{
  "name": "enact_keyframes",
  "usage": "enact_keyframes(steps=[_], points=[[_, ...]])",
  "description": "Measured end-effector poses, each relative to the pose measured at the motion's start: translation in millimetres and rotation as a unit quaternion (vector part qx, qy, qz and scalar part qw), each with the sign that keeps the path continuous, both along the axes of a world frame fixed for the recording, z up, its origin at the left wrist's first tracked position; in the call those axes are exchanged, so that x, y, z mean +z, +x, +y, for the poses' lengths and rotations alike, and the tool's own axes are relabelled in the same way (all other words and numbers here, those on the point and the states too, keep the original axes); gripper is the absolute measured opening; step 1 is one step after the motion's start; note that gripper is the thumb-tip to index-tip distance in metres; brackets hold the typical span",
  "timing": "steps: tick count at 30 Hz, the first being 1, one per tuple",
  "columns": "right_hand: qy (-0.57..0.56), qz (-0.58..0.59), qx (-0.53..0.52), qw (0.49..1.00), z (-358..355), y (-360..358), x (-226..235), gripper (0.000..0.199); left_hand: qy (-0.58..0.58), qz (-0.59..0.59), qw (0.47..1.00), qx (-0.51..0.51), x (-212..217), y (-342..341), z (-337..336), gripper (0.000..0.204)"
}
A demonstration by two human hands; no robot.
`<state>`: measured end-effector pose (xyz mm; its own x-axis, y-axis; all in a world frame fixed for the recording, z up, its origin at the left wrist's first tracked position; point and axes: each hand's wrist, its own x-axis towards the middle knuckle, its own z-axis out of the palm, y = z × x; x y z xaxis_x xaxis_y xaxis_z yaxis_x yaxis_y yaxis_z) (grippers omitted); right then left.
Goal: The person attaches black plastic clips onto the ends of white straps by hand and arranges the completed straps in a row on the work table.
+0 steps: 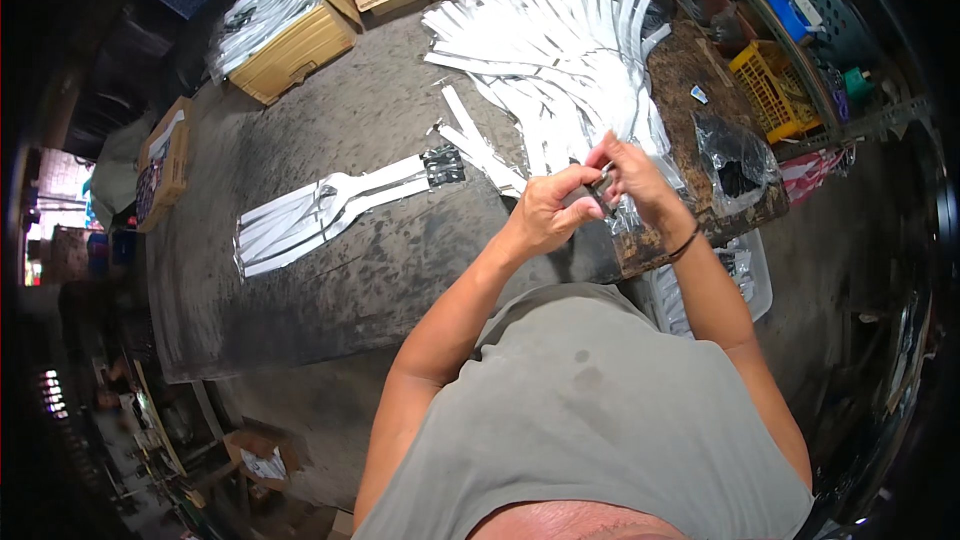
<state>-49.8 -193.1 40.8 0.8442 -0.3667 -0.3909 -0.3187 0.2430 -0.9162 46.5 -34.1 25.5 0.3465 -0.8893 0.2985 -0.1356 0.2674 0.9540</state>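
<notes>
My left hand (553, 212) is closed, with thumb and fingers pinching a small dark, shiny piece (604, 186), maybe a buckle. Against it, my right hand (641, 183) is closed too, its fingertips bunched; what they grip is too small to make out. Both hands are over the near end of a big fanned pile of white straps (570, 55) with dark metallic bits at their ends. Left of my hands, a few loose white straps (478, 145) lie at a slant. Farther left is a flat bundle of white straps (335, 202) with black ends.
A cardboard box (290, 52) filled with wrapped straps stands at the back left of the dark table (290, 310). Clear plastic bags (735, 155) lie at the right edge. Beyond are a yellow basket (770, 90) and, below the edge, a translucent bin (757, 285).
</notes>
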Motion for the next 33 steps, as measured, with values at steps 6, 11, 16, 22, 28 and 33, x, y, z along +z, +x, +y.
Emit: enact_keyframes(steps=[6, 11, 16, 22, 28, 33], points=[[0.049, -0.134, -0.019, 0.990, 20, 8, -1, 0.027, 0.010, -0.051, 0.999, -0.005, 5, 0, 7, 0.028], [-0.001, -0.182, -0.056, 0.982, 21, 7, 21, 0.017, -0.048, -0.089, 0.995, -0.001, 13, -3, 7, 0.021], [-0.052, -0.172, -0.106, 0.978, 20, 5, 26, 0.016, -0.038, 0.061, 0.997, 0.002, 14, -9, 12, 0.030], [-0.115, -0.186, -0.125, 0.968, 25, 3, 27, 0.017, -0.011, -0.062, 0.998, 0.008, 7, 0, 13, 0.041], [-0.218, -0.229, -0.128, 0.940, 29, -3, 42, 0.016, 0.018, 0.094, 0.994, 0.062, 16, -12, 9, 0.039], [-0.257, -0.230, -0.106, 0.932, 37, -8, 51, 0.015, 0.033, 0.098, 0.993, 0.061, 19, -12, 5, 0.033]])
